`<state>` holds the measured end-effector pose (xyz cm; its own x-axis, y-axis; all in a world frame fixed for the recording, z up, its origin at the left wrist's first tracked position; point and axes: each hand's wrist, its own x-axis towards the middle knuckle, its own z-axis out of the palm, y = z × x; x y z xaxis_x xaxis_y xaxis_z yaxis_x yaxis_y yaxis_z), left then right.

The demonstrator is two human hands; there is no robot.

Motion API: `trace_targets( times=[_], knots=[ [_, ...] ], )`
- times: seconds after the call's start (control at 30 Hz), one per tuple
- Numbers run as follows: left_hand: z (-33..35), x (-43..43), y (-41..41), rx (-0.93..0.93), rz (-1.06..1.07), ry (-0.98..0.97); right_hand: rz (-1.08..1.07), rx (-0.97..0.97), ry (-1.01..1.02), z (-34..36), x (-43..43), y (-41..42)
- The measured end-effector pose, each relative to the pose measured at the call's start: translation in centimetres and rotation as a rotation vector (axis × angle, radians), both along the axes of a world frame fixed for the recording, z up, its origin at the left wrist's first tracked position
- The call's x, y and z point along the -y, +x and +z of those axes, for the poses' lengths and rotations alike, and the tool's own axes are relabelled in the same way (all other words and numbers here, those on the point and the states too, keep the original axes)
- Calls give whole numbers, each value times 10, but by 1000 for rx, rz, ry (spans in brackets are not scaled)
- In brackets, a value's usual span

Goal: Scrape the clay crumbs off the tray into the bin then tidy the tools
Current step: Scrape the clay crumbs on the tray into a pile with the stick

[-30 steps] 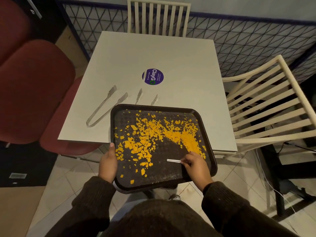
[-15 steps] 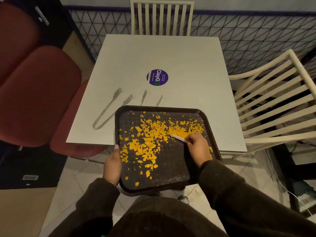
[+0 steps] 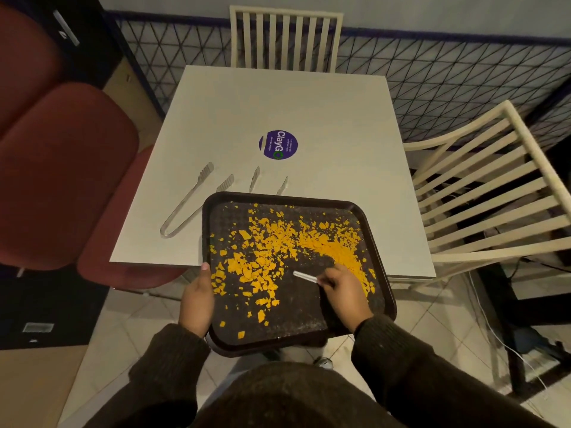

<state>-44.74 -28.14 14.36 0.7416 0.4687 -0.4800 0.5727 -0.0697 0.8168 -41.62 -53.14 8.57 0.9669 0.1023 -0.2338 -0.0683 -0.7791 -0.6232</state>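
Fingers of my right hand pinch a white scraper beside orange crumbs on the tray, whose left rim my left hand grips, its far half over the bench.

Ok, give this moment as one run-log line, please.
step: scraping crumbs | left hand: holds tray edge | right hand: holds scraper over tray | tray: overhangs table edge | tongs: on table | bin: not seen

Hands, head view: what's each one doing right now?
Left hand: grips the dark tray by its left rim.
Right hand: pinches a small white scraper.
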Motion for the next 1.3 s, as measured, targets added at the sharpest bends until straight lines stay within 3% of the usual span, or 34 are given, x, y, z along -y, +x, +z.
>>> trace_targets(
  times=[0.27, 0.63, 0.97, 1.3],
  knots=[
    [3, 1, -1, -18, -21, 40, -95, -1, -44, 5, -14, 48],
    [4, -1, 1, -6, -13, 29, -49, 7, 12, 4, -21, 0],
    [4, -4, 4, -10, -24, 35, -192, -24, -12, 0, -24, 57],
    [0, -12, 17, 45, -80, 73, -139, 1, 47, 12, -29, 9]
  ],
)
